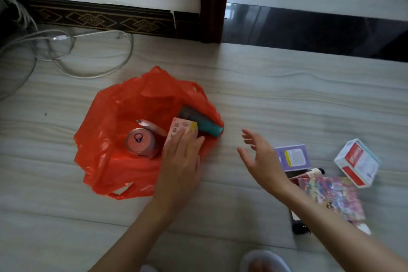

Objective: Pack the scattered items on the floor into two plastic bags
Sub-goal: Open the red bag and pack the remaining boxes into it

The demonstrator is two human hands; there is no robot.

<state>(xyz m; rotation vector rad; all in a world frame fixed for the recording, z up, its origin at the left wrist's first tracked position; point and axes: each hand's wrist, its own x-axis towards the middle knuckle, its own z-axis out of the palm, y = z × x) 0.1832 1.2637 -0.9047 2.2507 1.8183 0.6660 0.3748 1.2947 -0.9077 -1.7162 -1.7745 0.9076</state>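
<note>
Your left hand (181,159) seems to hold the pink-and-yellow cardboard box (180,131) inside the crumpled orange plastic bag (106,121); right hand (262,157) spread, empty. Careless release may topple the upright pink can (141,142).

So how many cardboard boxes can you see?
3: a pink-and-yellow cardboard box in the red plastic bag, a purple one and a red-and-white one on the floor. More may be hidden.
</note>
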